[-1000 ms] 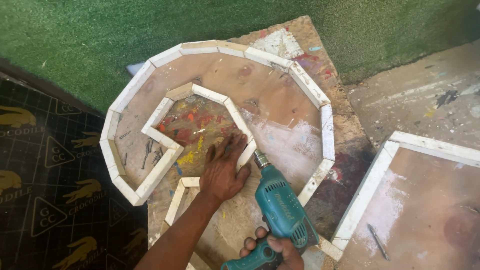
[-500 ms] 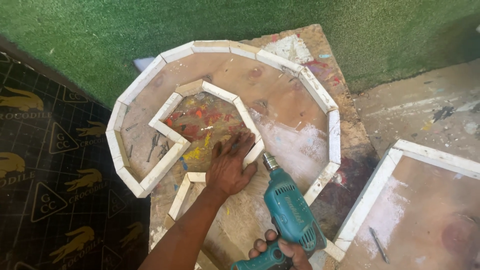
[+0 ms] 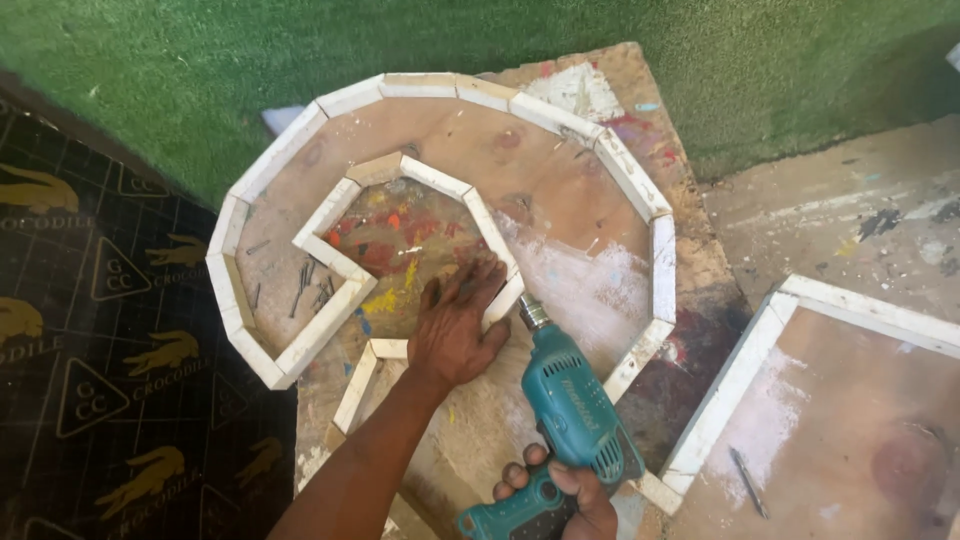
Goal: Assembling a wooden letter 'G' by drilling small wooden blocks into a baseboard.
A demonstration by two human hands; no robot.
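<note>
— What lies on the worktop [image 3: 560,95]?
— A curved white-edged frame [image 3: 480,200]; the left hand [image 3: 455,325] presses flat, fingers spread, on its inner strip.
— And the right hand [image 3: 565,495]?
— Clamped round a teal drill [image 3: 570,410] (tip now closer to that strip than before).

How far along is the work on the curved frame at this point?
Done: the outer white strip rim runs round most of the curved frame. In hand: the left hand presses flat on the inner strip, and the right hand aims the teal drill at it, tip right beside that strip. Left: the lower rim looks open, and loose nails lie inside.
</note>
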